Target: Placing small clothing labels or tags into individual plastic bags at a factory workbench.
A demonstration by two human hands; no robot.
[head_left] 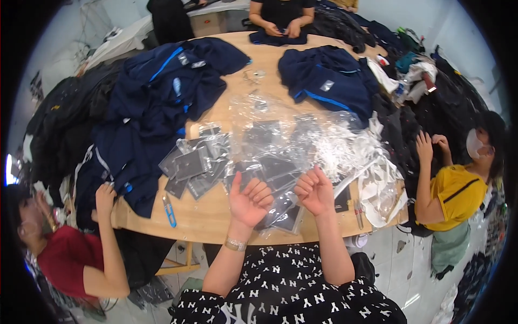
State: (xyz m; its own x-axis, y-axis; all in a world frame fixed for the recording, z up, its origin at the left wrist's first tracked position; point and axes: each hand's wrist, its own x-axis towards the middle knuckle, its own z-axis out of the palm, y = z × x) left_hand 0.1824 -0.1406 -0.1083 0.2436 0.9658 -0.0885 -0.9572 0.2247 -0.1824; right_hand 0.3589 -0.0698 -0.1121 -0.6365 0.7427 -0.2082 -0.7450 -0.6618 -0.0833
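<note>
Both of my hands are raised over the near edge of the round wooden table, thumbs up and fingers curled in, with nothing visible in them. My left hand (250, 202), with a watch (236, 244) on its wrist, is above clear plastic bags (264, 164). Apart from it, my right hand (315, 193) is closest to the bags and a heap of white tags and strings (340, 148). Left of my left hand lie dark flat packets (193, 164) in a loose pile. Blue-handled thread snips (169, 211) rest near the table edge.
Navy garments with blue trim (156, 92) cover the table's left; another navy garment (326, 78) lies far right. Dark clothing is heaped at both sides. People sit around: one in a red top (73, 256), one in yellow (458, 189), one in black (281, 13) opposite.
</note>
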